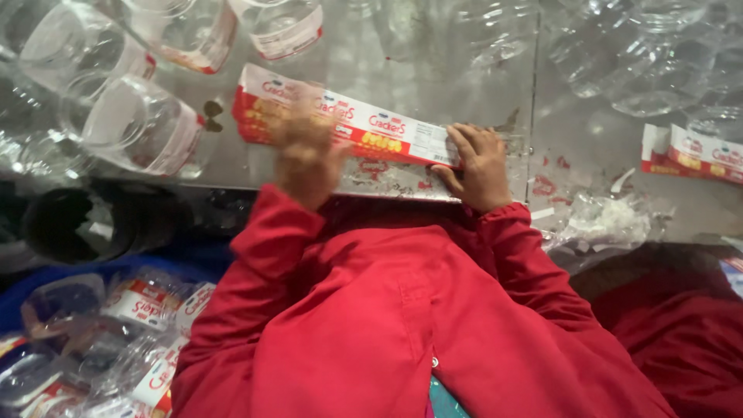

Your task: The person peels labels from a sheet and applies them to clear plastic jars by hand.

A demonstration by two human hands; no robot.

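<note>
Long flat red-and-white paper label strip point(348, 124) lying near front edge of shiny metal table point(495, 70). Right hand point(481, 166), fingers spread, pressing flat on strip's end. Left hand point(306, 155) blurred over strip; grip cannot be told. Empty clear plastic jars point(131, 124) at table's left edge.

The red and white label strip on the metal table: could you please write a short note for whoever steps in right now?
Left hand: blurred, over the left part of the long red and white printed label strip; grip unclear.
Right hand: flat, pressing the strip's right end onto the grey metal table.
Clear plastic jars, labelled, lie at the table's left.
More red and white labels sit far right.
The strip lies flat, on no jar.
</note>
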